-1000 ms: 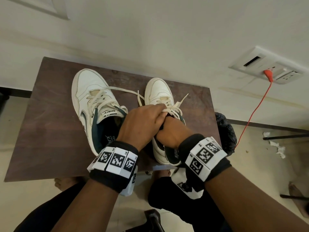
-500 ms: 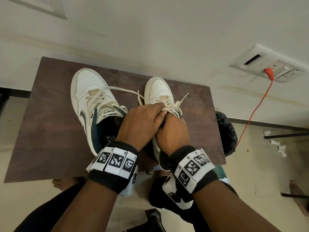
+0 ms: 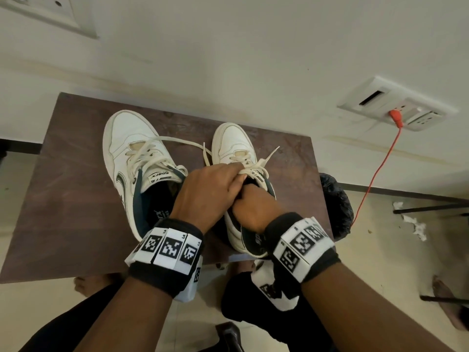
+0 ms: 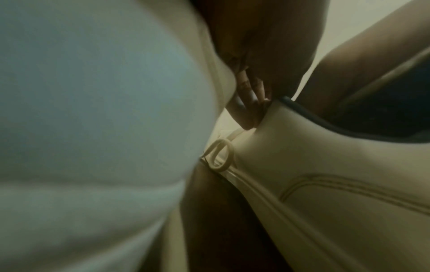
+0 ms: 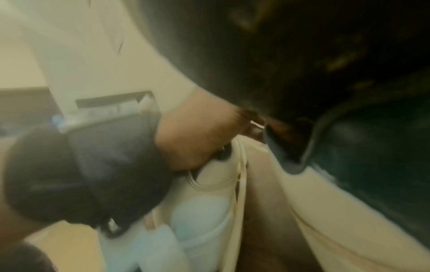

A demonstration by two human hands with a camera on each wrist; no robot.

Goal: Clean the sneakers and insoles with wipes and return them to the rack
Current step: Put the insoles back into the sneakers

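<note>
White sneaker (image 3: 234, 148) under both hands (image 3: 228, 194), head view; wrist views blurred

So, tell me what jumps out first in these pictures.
Two white leather sneakers with dark green lining, the left sneaker and the right sneaker, stand on a dark brown wooden board. Both hands work at the right one's opening: the left hand over its tongue, the right hand reaching inside.

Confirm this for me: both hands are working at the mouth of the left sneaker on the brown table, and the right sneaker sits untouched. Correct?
Not quite. The head view shows the left hand and right hand at the mouth of the right sneaker; it is the left sneaker that sits untouched. Both are on the brown table, as you said.
</note>
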